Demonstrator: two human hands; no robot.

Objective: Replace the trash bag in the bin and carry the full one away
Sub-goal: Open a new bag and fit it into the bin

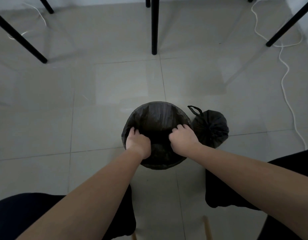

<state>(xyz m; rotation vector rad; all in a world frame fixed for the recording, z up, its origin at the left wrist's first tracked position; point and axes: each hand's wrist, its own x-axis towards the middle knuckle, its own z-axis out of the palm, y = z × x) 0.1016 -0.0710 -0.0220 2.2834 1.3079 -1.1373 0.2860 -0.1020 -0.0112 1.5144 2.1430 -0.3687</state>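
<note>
A round bin (164,165) stands on the tiled floor just in front of me, lined with a fresh black trash bag (158,116) whose edge is folded over the rim. My left hand (136,143) grips the bag's edge at the near left of the rim. My right hand (182,138) grips the edge at the near right. The full black trash bag (211,129), tied shut with a loop handle sticking up, sits on the floor touching the bin's right side.
Black furniture legs (154,26) stand on the floor beyond the bin, at left, centre and right. A white cable (286,70) snakes along the floor on the right. My dark-clothed knees (236,184) frame the bin at the bottom.
</note>
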